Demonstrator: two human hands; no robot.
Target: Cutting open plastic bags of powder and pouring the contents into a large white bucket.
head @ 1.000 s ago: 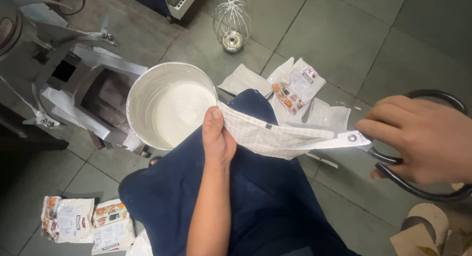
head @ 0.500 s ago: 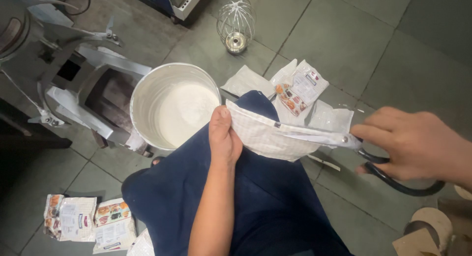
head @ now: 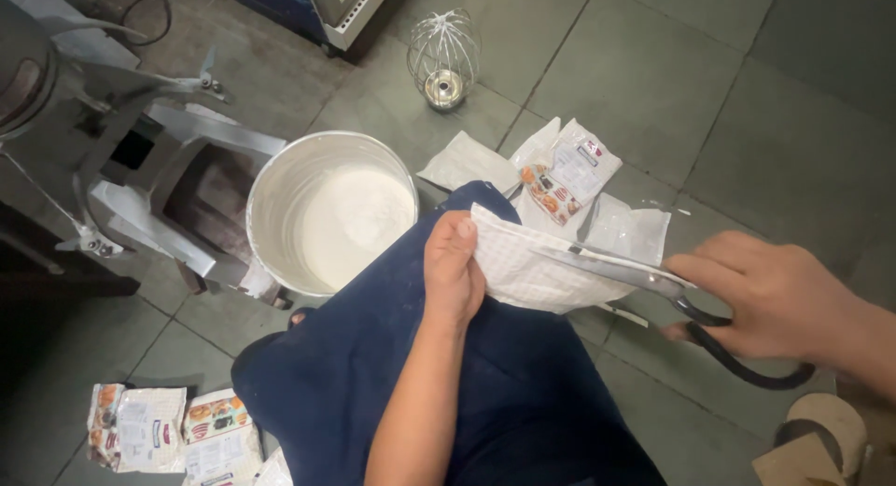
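1. Head view, looking down over the person's lap: the left hand (head: 455, 267) is closed on the near end of a white, finely checked packet (head: 527, 267), thumb on top, holding it level above the knee.
2. The right hand (head: 779, 295) is wrapped around the dark loop handles of a pair of scissors (head: 653, 290); its fingers are curled shut on them, and the blades lie along the packet's upper edge — how far apart the blades stand I cannot tell.
3. The step in hand looks like cutting the packet open along its top; whether the cut has begun is not clear.
4. Just left of the left hand, on the tiled floor (head: 653, 84), stands a white bucket (head: 280, 183) with white powder or batter inside.
5. Emptied packets (head: 569, 173) lie on the floor beyond the knee; more printed packets (head: 168, 430) lie at lower left.
6. A wire whisk attachment (head: 443, 56) stands farther off — a metal mixer stand (head: 140, 169) sits beside the bucket.
7. The next move calls for keeping the packet taut and level, so nothing spills onto the dark blue trousers (head: 392, 374).
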